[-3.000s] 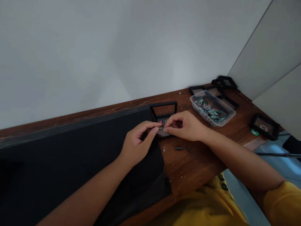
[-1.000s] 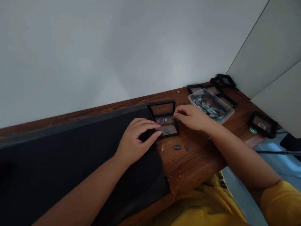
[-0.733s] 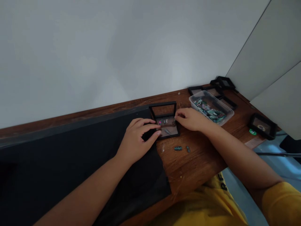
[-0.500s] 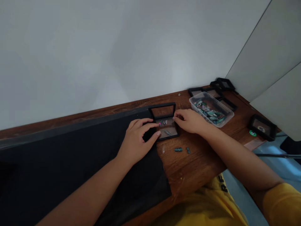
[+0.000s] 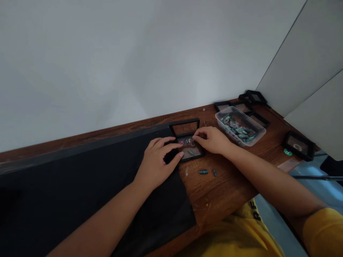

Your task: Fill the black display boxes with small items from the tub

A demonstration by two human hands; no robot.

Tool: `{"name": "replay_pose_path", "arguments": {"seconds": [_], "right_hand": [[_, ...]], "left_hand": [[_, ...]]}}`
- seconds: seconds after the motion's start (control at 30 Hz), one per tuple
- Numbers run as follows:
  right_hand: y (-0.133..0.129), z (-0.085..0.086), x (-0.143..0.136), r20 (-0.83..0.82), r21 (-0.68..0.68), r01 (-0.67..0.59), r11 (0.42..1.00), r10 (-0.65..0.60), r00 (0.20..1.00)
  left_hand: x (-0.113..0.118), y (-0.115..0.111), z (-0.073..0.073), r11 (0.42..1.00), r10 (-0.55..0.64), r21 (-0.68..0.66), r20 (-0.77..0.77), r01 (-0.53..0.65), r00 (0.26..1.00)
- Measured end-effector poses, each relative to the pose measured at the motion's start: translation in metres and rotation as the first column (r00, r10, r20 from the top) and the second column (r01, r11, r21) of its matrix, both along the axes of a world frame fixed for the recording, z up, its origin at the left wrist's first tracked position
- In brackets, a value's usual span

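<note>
A small black display case (image 5: 202,154) with clear film windows stands with its lid (image 5: 185,127) raised. Inside lie a pink piece (image 5: 182,142), small silvery pieces and a slim greenish piece (image 5: 191,152). My left hand (image 5: 158,157) rests at the case's left edge, fingers spread, index fingertip and thumb touching it. Over the case's right side, my right hand (image 5: 213,140) has thumb and index pinched together; whatever is between them is too small to make out. On the wood in front lie a teal carved piece (image 5: 203,171) and a smaller one (image 5: 214,172).
A clear plastic tub (image 5: 261,134) of greenish pieces stands to the right. Behind it are several black cases (image 5: 256,95). Another black case (image 5: 299,145) sits by a green tag (image 5: 287,152) at the right edge. A black mat (image 5: 80,185) covers the left; a wall rises behind.
My right hand has moved left from the case's right rim to over its inside, thumb and index pinched. My left hand stays at the left edge.
</note>
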State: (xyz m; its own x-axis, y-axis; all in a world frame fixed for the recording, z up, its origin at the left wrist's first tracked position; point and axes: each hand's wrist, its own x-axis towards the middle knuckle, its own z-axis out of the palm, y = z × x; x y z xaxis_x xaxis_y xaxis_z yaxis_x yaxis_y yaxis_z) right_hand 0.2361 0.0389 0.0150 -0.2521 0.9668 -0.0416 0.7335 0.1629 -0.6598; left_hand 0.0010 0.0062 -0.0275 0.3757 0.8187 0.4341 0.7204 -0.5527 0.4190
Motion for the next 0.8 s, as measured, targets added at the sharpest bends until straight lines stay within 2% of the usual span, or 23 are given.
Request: {"name": "replay_pose_path", "arguments": {"seconds": [0.2,0.43,0.53,0.8], "right_hand": [[-0.003,0.005,-0.002,0.099,0.006,0.059,0.998,-0.060,0.993],[-0.008,0.012,0.003,0.080,0.013,-0.006,1.000,0.005,0.997],[-0.008,0.013,0.004,0.112,0.028,-0.032,0.999,0.029,0.993],[-0.009,0.010,0.002,0.106,0.037,-0.063,0.997,0.058,0.993]], "left_hand": [[0.006,-0.005,0.006,0.987,-0.149,0.057,-0.014,0.150,0.989],[0.008,-0.012,0.004,0.962,-0.273,-0.026,-0.170,0.272,0.947],[0.008,-0.011,0.004,0.960,-0.279,-0.053,-0.186,0.274,0.942],[0.008,-0.009,0.010,0.969,-0.242,0.012,-0.122,0.245,0.963]]}}
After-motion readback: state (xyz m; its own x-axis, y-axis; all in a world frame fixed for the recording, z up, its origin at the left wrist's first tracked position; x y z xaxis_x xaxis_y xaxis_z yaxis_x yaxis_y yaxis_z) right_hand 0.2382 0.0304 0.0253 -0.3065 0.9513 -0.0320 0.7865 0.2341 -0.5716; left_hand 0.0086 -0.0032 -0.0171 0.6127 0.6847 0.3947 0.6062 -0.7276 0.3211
